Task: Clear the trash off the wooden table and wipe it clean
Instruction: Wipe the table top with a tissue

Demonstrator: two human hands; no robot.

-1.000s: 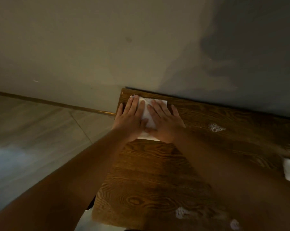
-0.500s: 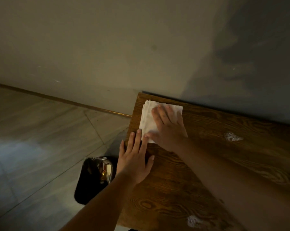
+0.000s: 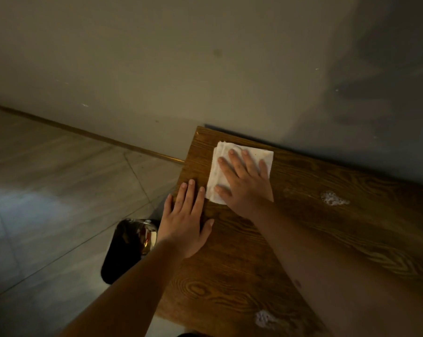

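Note:
A folded white tissue (image 3: 220, 164) lies near the far left corner of the wooden table (image 3: 242, 271). My right hand (image 3: 245, 181) presses flat on the tissue, fingers spread. My left hand (image 3: 185, 218) rests flat on the bare wood at the table's left edge, just left of the tissue, holding nothing. A white foamy patch (image 3: 333, 198) sits on the wood to the right of my right hand. Another foamy patch (image 3: 264, 318) lies near the front edge.
A black trash bin (image 3: 128, 249) with shiny wrappers inside stands on the tiled floor (image 3: 47, 190) just left of the table. The wall (image 3: 205, 69) runs directly behind the table's far edge.
My left hand has come off the tissue and moved back to the table's left edge. The right hand stays pressed on the tissue. The view shifted, showing the bin.

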